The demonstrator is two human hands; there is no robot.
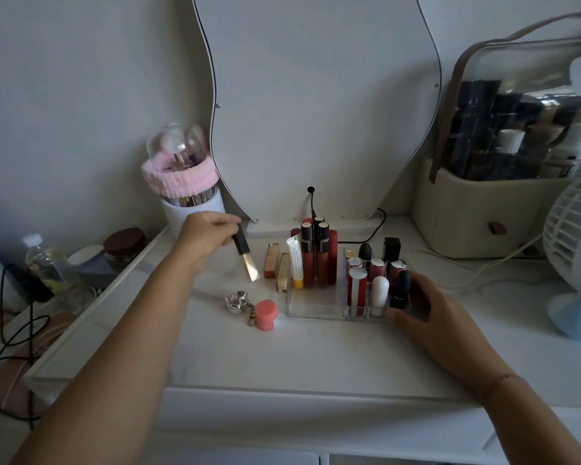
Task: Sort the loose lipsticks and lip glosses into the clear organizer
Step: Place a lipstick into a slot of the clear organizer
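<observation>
The clear organizer (311, 312) stands on the white vanity top, with several red lip gloss tubes (316, 256) in its left bay and lipsticks (379, 286) upright in its right slots. My left hand (203, 234) is lifted left of it, shut on a black-capped gold lip gloss (247, 258) that tilts down to the right. My right hand (423, 305) rests against the organizer's right side, fingers on its wall. Two amber lipsticks (272, 260) lie loose just left of the organizer. A pink jar (266, 315) and a silver heart keychain (237, 301) sit in front.
A white brush holder with a pink headband (185, 186) stands at the back left by the mirror (316, 95). A cream cosmetics case (483, 196) and a white fan (574, 250) fill the right side. Cables and bottles (41, 260) crowd the lower shelf at the left.
</observation>
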